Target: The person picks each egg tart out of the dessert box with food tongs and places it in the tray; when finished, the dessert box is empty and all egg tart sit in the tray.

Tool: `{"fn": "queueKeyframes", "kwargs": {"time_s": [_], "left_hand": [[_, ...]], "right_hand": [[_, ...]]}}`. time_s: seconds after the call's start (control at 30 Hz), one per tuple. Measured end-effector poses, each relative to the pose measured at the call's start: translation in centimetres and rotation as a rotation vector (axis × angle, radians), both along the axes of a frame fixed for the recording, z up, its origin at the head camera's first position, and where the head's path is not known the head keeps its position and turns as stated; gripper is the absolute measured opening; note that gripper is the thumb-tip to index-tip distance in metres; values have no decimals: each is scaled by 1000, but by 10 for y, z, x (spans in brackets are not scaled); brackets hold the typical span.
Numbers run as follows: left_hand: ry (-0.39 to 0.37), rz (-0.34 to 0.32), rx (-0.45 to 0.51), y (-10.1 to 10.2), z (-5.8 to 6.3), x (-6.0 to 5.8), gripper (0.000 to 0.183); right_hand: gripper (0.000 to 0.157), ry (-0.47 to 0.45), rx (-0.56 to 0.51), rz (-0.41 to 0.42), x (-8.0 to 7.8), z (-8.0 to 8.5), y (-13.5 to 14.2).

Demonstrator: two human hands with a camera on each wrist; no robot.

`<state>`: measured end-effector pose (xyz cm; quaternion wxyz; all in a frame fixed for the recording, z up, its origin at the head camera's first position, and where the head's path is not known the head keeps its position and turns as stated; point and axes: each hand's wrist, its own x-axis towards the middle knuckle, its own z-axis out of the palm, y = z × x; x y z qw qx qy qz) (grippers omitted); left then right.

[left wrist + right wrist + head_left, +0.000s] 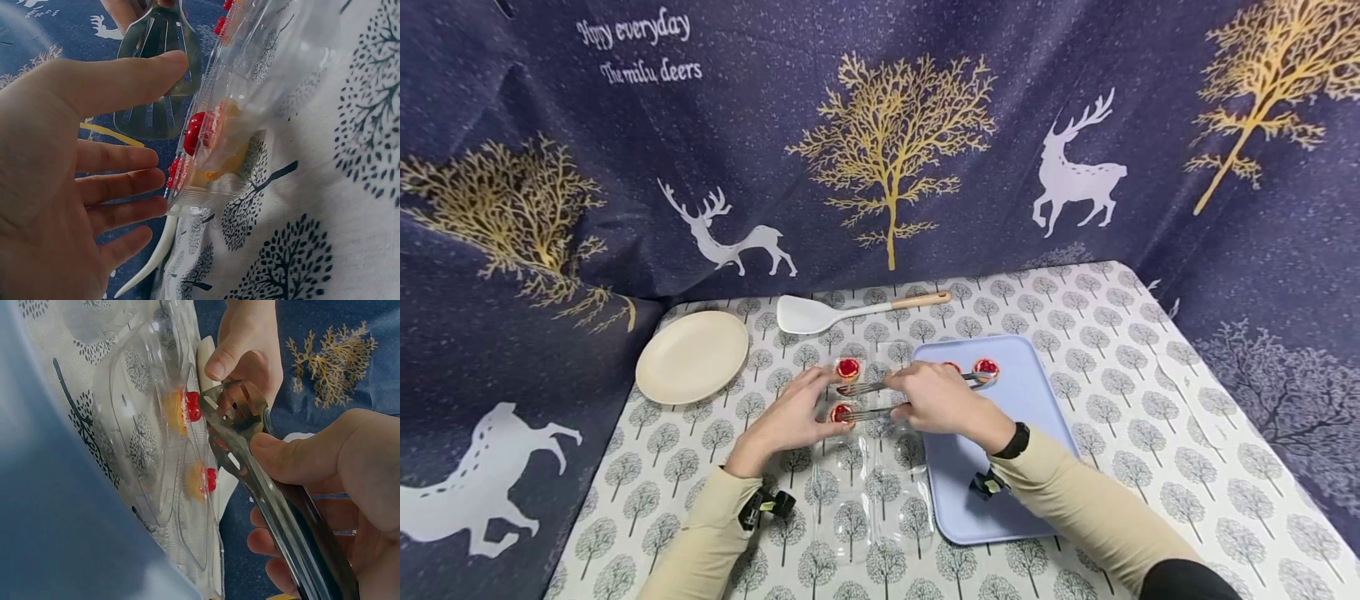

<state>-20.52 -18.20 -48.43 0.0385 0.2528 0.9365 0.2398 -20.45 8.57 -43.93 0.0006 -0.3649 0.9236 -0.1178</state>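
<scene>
My right hand (943, 400) grips a pair of metal tongs (269, 487) with slotted heads, thumb on one arm and fingers on the other. The tongs' heads stand apart over the clear plastic container (850, 533), close to a small fruit tart (192, 406) with a red topping. A second fruit tart (847, 369) sits in the container's far compartment. My left hand (786, 417) is at the container's left side, thumb and fingers spread and extended around that end. In the left wrist view the nearer fruit tart (199, 132) shows partly through the plastic.
Right of the container lies a light blue tray (1000, 508) with fruit tarts (987, 369) at its far end, one partly hidden by my right hand. A cream plate (692, 358) stands far left. A white spatula (808, 315) with a wooden handle end lies at the back.
</scene>
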Motion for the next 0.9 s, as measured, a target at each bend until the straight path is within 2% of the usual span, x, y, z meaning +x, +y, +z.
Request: {"fn": "queueKeyframes", "kwargs": {"time_s": [0.4,0.6,0.9], "left_hand": [[-16,-9,-16,-1,-2,0,84],[-9,-6,-11,1,-4,-1,85],[-37,7,0,3,-6,1,85]], "right_hand": [[52,-20,29,-7,1,-3,-5],[53,-11,28,2,1,-2,-6],[54,2,52,4,2,-3,-7]]}}
